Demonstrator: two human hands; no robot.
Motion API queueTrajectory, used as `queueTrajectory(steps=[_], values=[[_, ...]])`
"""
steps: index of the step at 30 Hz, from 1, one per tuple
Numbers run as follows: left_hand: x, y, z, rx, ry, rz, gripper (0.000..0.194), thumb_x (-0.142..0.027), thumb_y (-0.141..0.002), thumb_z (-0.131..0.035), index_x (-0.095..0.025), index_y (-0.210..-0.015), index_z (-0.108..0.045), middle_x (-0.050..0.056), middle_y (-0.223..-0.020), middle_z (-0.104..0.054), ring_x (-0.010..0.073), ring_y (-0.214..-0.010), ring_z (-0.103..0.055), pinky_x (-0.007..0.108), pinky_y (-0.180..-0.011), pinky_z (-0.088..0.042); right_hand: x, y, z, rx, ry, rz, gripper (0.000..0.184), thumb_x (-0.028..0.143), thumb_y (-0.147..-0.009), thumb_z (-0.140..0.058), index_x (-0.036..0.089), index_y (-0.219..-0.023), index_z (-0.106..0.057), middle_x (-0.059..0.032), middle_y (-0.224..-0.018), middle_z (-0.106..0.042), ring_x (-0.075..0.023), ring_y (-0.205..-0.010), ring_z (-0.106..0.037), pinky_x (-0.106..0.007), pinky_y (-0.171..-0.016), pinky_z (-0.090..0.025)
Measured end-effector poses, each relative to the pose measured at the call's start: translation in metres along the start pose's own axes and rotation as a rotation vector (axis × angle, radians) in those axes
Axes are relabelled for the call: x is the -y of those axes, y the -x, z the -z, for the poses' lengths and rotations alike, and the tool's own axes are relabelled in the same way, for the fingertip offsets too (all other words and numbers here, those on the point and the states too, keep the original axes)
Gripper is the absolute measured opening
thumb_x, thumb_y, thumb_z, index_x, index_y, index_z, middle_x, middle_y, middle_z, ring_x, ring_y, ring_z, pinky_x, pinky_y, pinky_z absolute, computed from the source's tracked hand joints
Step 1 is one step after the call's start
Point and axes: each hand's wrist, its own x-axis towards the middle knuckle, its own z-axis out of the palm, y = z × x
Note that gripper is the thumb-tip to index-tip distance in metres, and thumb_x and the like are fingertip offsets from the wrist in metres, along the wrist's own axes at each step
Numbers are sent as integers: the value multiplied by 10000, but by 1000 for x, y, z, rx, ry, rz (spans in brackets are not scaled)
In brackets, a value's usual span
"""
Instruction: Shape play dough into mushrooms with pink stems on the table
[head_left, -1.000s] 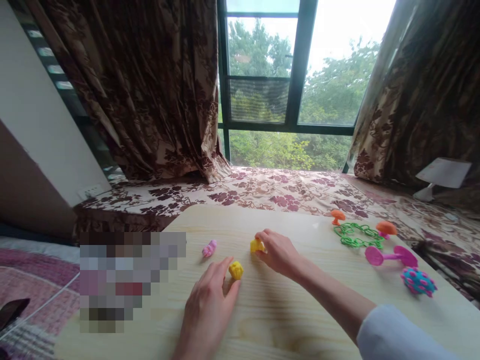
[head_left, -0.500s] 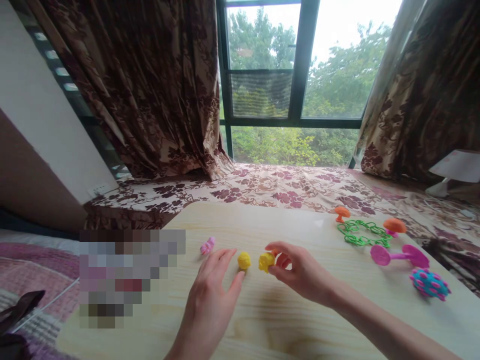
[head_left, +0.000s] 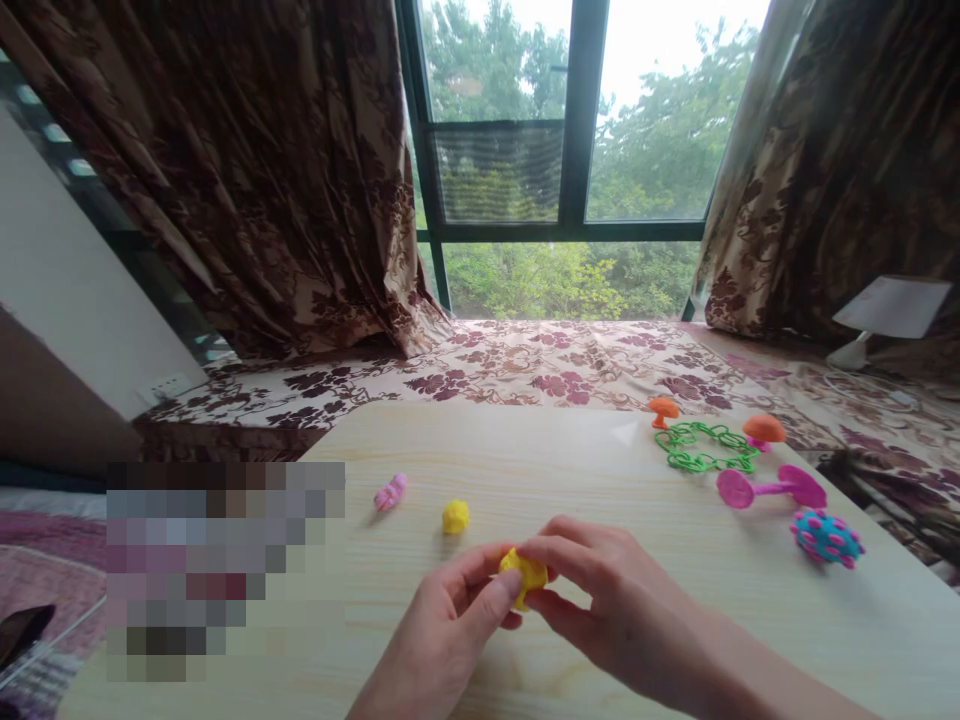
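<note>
A lump of yellow modelling clay (head_left: 527, 574) is pinched between both hands above the near part of the table. My left hand (head_left: 465, 620) grips its left side, thumb across the front. From the right, the fingers and thumb of my right hand (head_left: 592, 580) close on the same lump and hide part of it. A second, smaller yellow clay ball (head_left: 455, 517) rests on the table just beyond my left hand. Farther left lies a small pink knobbly clay piece (head_left: 391, 492).
On the right of the wooden table (head_left: 525, 440) lie two orange mushroom shapes (head_left: 664, 410), a green clay chain (head_left: 701, 460), a magenta dumbbell shape (head_left: 771, 489) and a blue lump with pink dots (head_left: 828, 539). A lamp (head_left: 889, 310) stands on the window ledge.
My left hand has left the spot beside the small yellow ball and closed on the lump my right hand was holding. The lump has come nearer to me. The view has shifted right.
</note>
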Motion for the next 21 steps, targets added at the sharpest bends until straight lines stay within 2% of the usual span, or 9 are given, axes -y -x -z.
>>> queueTrajectory(steps=[5, 9, 12, 16, 21], values=[[2, -2, -9, -7, 73, 34, 328, -352, -805, -548, -143, -1053, -596, 77, -845, -645, 163, -736, -572, 316, -696, -482, 1, 4, -8, -38, 38, -7, 92, 178, -830, -488, 188, -814, -578, -18, -770, -568, -112, -665, -523, -226, -613, -391], [6, 1, -15, -58, 85, -19, 262, -353, -781, -576, -123, -894, -626, 56, -713, -623, 135, -618, -543, 265, -569, -469, 5, 2, -13, -112, -97, -116, 66, 142, -747, -535, 165, -691, -560, -8, -690, -583, -98, -602, -525, -210, -575, -393], [6, 5, -19, -50, 147, -33, 234, -355, -759, -599, -123, -778, -621, 30, -614, -590, 114, -533, -517, 245, -503, -448, 12, 2, -11, -94, -365, -301, 79, 146, -722, -537, 158, -644, -547, -2, -600, -604, -106, -553, -554, -204, -526, -398], [5, 10, -25, 0, 293, 27, 210, -349, -743, -617, -138, -739, -609, 19, -567, -588, 111, -497, -523, 242, -474, -448, 17, 6, -5, 7, -842, -469, 59, 148, -725, -520, 151, -666, -520, -18, -587, -639, -140, -555, -618, -209, -501, -416], [6, 14, -29, 39, 434, 100, 189, -330, -723, -645, -146, -736, -606, 21, -585, -607, 101, -481, -535, 222, -457, -447, 11, 12, -4, -18, -1065, -528, 28, 139, -680, -572, 131, -683, -545, -21, -597, -635, -133, -540, -613, -225, -520, -448]])
